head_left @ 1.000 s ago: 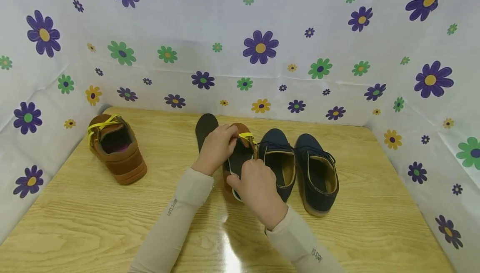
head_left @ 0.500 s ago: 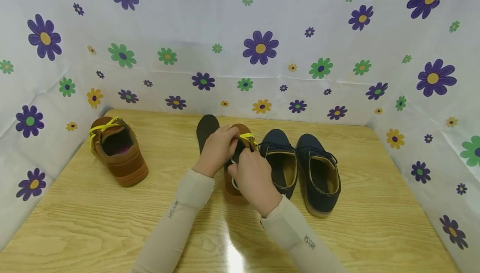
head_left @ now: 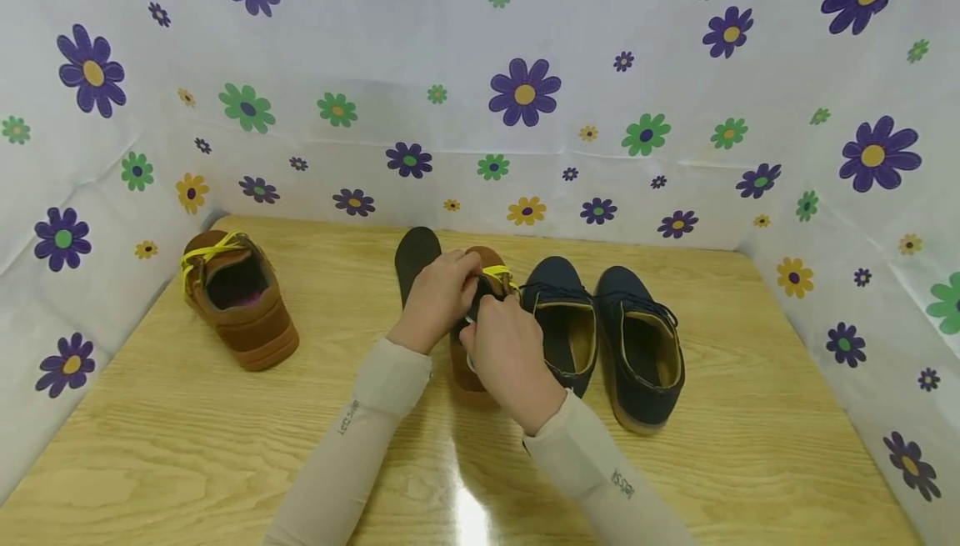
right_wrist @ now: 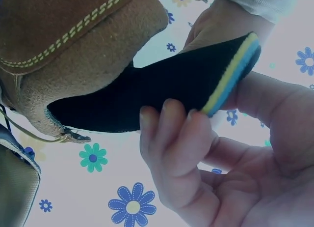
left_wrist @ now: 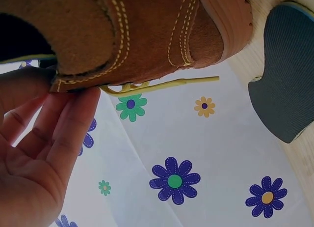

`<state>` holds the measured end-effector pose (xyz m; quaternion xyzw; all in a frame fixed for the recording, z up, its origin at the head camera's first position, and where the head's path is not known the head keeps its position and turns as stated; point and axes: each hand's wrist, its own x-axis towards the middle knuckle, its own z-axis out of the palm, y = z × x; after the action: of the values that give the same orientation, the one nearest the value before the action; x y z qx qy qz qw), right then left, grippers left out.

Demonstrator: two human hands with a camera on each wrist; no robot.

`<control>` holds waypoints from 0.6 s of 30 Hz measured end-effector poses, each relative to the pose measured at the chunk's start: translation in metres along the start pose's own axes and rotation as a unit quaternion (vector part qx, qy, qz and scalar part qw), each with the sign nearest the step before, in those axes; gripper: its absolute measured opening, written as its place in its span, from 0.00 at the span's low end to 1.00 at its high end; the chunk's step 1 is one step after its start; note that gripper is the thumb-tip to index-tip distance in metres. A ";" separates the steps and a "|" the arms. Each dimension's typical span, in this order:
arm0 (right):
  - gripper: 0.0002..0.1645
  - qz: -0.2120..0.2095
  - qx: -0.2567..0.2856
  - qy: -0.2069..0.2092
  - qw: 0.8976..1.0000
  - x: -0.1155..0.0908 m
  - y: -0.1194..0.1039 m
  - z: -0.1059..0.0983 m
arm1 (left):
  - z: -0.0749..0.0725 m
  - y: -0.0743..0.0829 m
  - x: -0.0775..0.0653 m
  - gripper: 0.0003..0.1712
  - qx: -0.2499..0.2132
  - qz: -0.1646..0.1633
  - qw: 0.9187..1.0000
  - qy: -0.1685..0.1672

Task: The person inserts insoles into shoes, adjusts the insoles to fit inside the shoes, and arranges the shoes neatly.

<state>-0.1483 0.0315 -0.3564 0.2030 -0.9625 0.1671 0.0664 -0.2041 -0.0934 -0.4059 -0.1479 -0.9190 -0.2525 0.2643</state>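
The brown shoe [head_left: 471,386] with yellow laces stands on the table, toe away from me. My left hand [head_left: 441,296] pinches the edge of its upper beside the laces, as the left wrist view shows on the suede side of the shoe [left_wrist: 152,35]. In my right hand [head_left: 508,350] is a black insole [right_wrist: 162,89] with a yellow and blue edge. Fingers and thumb pinch its heel end, while its front part is inside the shoe opening and hidden. A second black insole [head_left: 417,261] lies flat left of the shoe.
Two navy shoes [head_left: 557,279] [head_left: 637,363] stand close on the right. Another brown shoe [head_left: 243,304] with yellow laces is at the far left of the wooden table [head_left: 225,454]. A flowered cloth [head_left: 450,62] rises behind and at both sides.
My right hand has moved forward, pushing the insole further into the brown shoe, then slowed. The left hand has kept its grip in nearly the same place.
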 end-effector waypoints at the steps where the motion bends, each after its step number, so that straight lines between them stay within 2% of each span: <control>1: 0.11 0.001 -0.003 0.002 1.000 0.001 0.000 -0.001 | 0.000 0.000 0.000 0.06 0.001 0.001 1.000 0.001; 6: 0.11 0.007 -0.017 -0.006 1.000 0.007 -0.001 -0.001 | 0.001 0.001 0.000 0.06 -0.004 -0.001 1.000 0.000; 14: 0.19 0.018 0.023 -0.087 0.996 0.010 0.005 -0.002 | 0.001 0.001 -0.001 0.06 -0.005 -0.001 1.000 -0.002; 18: 0.19 0.017 0.026 -0.084 0.996 0.015 0.008 0.001 | 0.000 0.001 0.000 0.06 -0.002 -0.001 1.000 -0.004</control>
<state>-0.1648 0.0321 -0.3572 0.2015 -0.9633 0.1758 -0.0227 -0.2036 -0.0924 -0.4060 -0.1488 -0.9197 -0.2537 0.2602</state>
